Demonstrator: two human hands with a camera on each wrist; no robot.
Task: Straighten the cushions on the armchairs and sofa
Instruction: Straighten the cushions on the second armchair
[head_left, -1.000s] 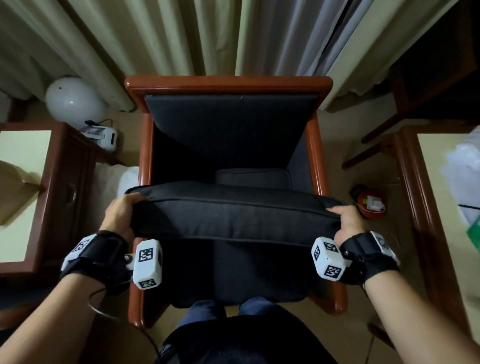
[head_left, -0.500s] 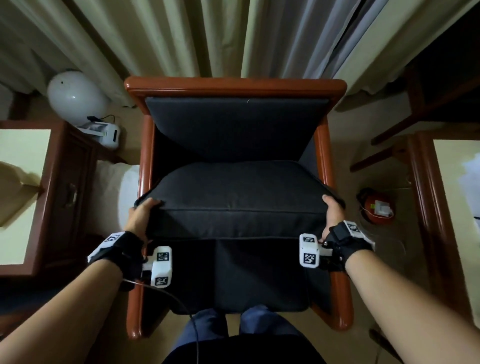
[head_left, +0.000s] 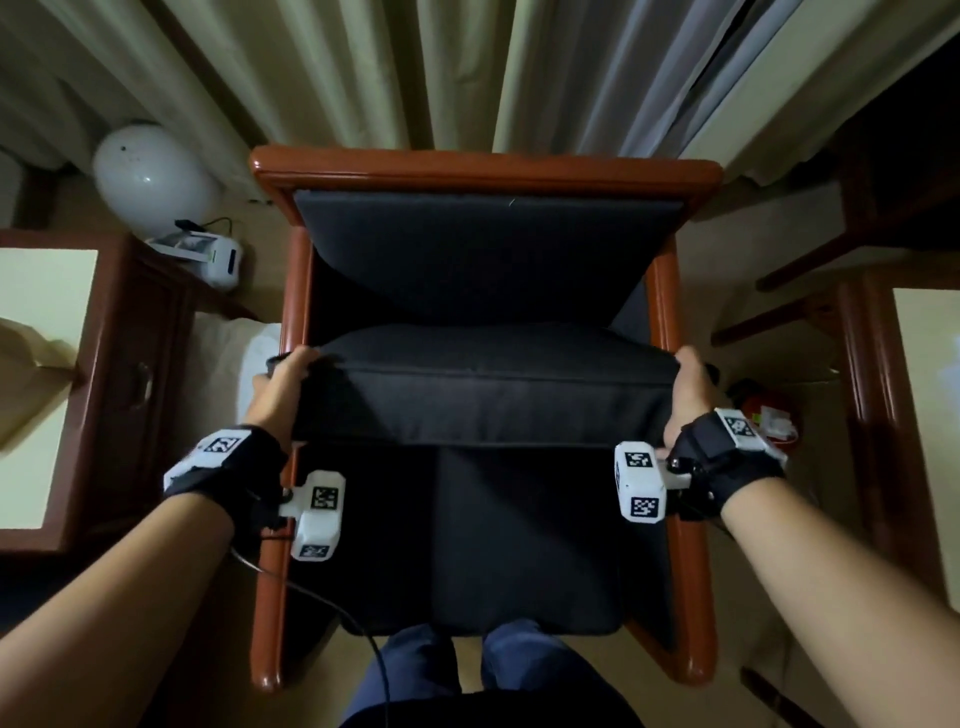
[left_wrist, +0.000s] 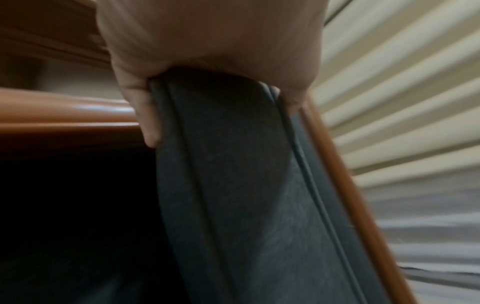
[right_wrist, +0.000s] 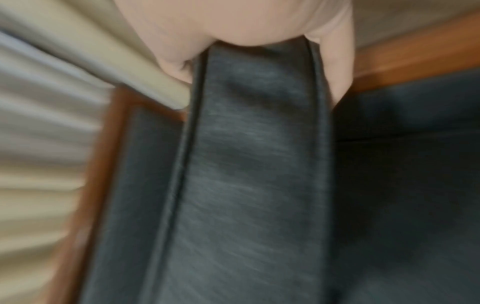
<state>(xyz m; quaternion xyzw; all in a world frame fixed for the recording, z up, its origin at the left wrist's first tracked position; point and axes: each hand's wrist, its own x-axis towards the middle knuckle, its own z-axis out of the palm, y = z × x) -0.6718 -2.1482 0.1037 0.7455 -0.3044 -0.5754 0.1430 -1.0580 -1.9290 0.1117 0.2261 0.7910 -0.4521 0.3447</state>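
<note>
A dark grey seat cushion (head_left: 483, 400) hangs lifted over the seat of a red-brown wooden armchair (head_left: 485, 169), its front edge raised toward me. My left hand (head_left: 283, 384) grips its left end, thumb on top. My right hand (head_left: 688, 392) grips its right end the same way. In the left wrist view the left hand (left_wrist: 207, 67) wraps the piped cushion edge (left_wrist: 233, 164). The right wrist view, blurred, shows the right hand (right_wrist: 246, 37) clamped round the cushion edge (right_wrist: 254, 164). A matching back cushion (head_left: 483, 244) leans upright against the chair back.
Pleated curtains (head_left: 467, 73) hang behind the chair. A wooden side table (head_left: 78, 374) stands at the left, another table (head_left: 893, 405) at the right. A white round device (head_left: 150, 179) and a small white box (head_left: 218, 257) sit on the floor at the back left.
The cushion was tilted flatter over the seat half a second ago and has come back up toward me, with both hands still gripping its ends. The head view has shifted slightly.
</note>
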